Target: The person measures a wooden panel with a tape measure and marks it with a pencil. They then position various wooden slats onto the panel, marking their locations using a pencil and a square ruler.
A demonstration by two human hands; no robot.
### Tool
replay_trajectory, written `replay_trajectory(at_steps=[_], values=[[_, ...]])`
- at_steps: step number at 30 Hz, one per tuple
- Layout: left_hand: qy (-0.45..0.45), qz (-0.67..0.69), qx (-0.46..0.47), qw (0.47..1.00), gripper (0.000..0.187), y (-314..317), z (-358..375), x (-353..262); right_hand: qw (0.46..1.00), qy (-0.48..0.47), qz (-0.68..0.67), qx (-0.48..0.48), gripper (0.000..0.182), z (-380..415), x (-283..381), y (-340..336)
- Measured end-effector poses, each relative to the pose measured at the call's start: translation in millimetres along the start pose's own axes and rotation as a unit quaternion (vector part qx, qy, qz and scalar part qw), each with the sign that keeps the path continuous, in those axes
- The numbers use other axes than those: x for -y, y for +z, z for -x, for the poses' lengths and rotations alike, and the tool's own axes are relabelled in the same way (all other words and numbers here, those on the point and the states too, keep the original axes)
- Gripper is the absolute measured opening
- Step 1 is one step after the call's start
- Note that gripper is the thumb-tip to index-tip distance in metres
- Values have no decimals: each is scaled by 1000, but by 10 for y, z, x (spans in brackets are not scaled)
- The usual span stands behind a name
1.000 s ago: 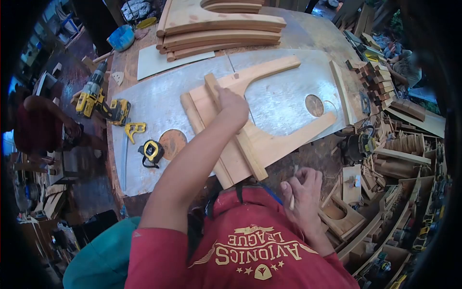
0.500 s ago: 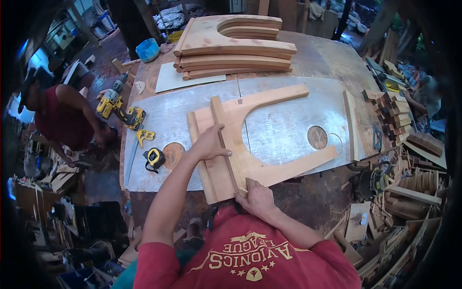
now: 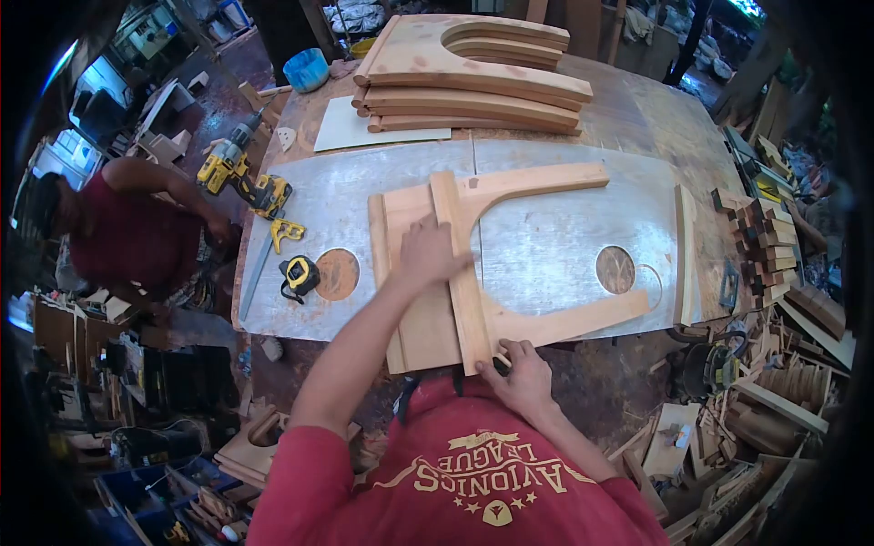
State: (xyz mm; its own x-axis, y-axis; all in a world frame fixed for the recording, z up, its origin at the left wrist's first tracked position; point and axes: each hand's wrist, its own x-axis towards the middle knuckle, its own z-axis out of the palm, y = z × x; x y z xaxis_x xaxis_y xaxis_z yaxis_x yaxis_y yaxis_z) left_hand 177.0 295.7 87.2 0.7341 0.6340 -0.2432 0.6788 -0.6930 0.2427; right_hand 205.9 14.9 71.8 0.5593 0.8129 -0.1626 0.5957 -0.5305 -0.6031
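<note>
A U-shaped wooden panel (image 3: 414,314) lies flat on the metal-topped table, its two arms pointing right. Across its solid part runs a straight wooden strip (image 3: 472,314), near the start of the curved cut-out. My left hand (image 3: 430,255) presses on the strip around its middle, thumb stretched over it to the right. At the strip's near end, my right hand (image 3: 526,382) is closed, its fingertips around a thin pencil-like stick (image 3: 502,361). The stick is too small to name surely.
Similar panels (image 3: 473,68) are stacked at the back. A tape measure (image 3: 298,276), a hand saw (image 3: 264,259) and yellow drills (image 3: 238,168) lie on the left. Another person (image 3: 137,227) is beyond them. Cut wood blocks (image 3: 760,232) are piled on the right.
The strip has shifted right on the panel and shows a wider face. My left hand has moved up along it. My right hand has turned, showing the thin stick more clearly.
</note>
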Motion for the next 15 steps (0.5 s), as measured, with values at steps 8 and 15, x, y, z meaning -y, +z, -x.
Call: replay_trajectory(at_steps=[8,15], values=[[-3,279,-156,948,82,2,-1214,1053,970,147,-195,12,62,264,53,331],[103,406,-73,905,65,391,-1692,1351,893,221,-377,-105,55,271,44,718]])
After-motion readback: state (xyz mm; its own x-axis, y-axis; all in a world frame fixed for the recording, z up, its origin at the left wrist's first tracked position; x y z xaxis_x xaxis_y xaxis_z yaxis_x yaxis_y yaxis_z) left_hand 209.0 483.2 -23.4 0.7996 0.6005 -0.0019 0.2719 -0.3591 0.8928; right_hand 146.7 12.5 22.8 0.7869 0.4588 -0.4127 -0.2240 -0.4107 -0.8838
